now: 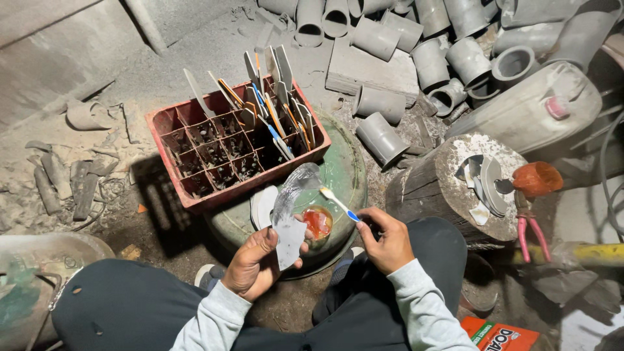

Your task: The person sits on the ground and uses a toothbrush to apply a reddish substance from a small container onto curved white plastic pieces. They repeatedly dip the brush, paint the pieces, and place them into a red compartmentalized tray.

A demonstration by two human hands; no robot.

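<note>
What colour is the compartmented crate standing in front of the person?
The crate is red, dusted with grey; the head view, the only one, shows it.

The blade (290,214) in the left hand (255,265) looks like dull grey metal with a glossy, wet-looking upper end. The toothbrush (338,203) is smooth plastic. The crate (195,195) is dusty matt red plastic; the stump (429,188) is rough wood.
</note>
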